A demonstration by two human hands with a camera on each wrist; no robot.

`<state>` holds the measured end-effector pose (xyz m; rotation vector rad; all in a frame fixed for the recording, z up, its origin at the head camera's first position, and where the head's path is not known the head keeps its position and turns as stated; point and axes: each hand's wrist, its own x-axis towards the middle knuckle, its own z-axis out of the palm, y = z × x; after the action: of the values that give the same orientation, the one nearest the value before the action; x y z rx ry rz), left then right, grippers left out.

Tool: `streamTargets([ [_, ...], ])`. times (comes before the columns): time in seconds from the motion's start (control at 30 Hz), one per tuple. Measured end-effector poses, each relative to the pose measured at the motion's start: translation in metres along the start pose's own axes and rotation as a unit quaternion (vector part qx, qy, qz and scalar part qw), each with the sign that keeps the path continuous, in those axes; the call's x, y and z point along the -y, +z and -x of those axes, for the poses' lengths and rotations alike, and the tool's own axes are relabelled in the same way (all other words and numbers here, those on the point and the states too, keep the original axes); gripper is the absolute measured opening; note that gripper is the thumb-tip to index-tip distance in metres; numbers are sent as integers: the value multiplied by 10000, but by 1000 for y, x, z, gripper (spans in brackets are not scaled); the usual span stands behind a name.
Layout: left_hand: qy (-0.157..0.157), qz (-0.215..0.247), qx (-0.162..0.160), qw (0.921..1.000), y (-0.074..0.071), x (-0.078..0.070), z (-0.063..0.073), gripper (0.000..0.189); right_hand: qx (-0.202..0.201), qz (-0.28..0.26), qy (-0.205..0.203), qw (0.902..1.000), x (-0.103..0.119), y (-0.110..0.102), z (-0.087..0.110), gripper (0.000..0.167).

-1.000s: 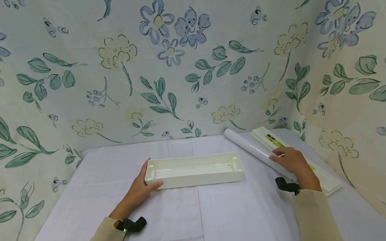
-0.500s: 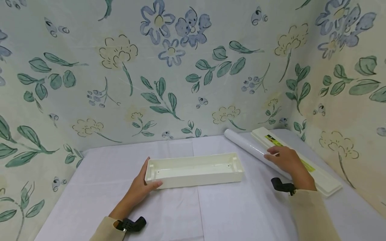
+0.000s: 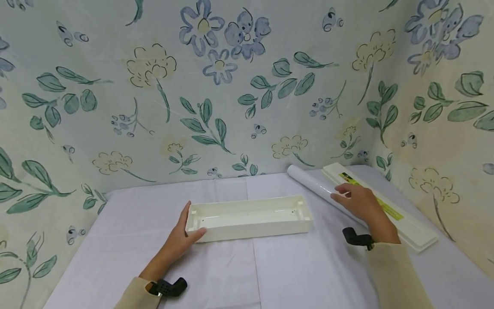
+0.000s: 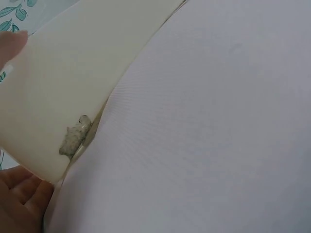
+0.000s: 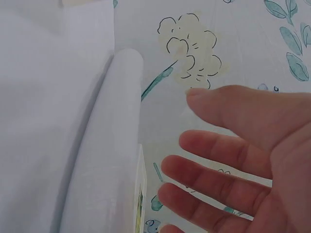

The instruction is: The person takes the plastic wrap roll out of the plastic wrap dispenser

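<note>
A long, shallow, cream plastic box [image 3: 251, 231], hollow side up, sits on the white-clothed table. My left hand [image 3: 181, 236] holds its left end, with the thumb over the front side and the fingers round the end. In the left wrist view the thumb [image 4: 12, 44] lies on the box's cream wall [image 4: 63, 82], which has a greyish patch low down. My right hand [image 3: 359, 201] hovers by a glossy white roll [image 3: 314, 184], fingers loosely bent and apart, nothing between them. The right wrist view shows a gap between this hand [image 5: 262, 165] and the roll [image 5: 109, 136].
To the right of the roll lies a long cream flat piece [image 3: 417, 231] with a yellow-green label [image 3: 390, 209], partly behind my right hand. A floral-patterned wall covering [image 3: 216, 128] stands at the back and sides. The white cloth [image 3: 146, 219] covers the table.
My right hand has shifted a little left, uncovering more of the flat piece's label. The left hand and the box stay where they were.
</note>
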<state>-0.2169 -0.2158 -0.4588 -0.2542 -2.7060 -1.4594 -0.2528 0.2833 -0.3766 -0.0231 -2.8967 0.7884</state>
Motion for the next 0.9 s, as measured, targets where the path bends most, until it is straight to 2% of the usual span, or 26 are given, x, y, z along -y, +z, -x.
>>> streamTargets([
  [0.13, 171, -95, -68, 9998, -2, -2, -1, 85, -144, 33, -305, 9994, 3, -2, 1, 47],
  [0.27, 313, -171, -211, 9991, -11, -5, -1, 74, -225, 2, -453, 9987, 7, -4, 2, 47],
  [0.4, 411, -589, -402, 9966, -25, -9, -2, 69, -299, -82, -616, 9976, 14, -6, 2, 48],
  [0.6, 739, -1305, -799, 9855, -42, -18, 0, 66, -307, -217, -740, 9965, 28, -6, 6, 51],
  [0.7, 831, -1568, -926, 9798, -45, -22, 0, 67, -303, -229, -722, 9967, 33, -6, 9, 52],
  [0.9, 1040, -1938, -986, 9705, -47, -36, -4, 69, -406, -158, -929, 9947, 37, -7, 12, 53],
])
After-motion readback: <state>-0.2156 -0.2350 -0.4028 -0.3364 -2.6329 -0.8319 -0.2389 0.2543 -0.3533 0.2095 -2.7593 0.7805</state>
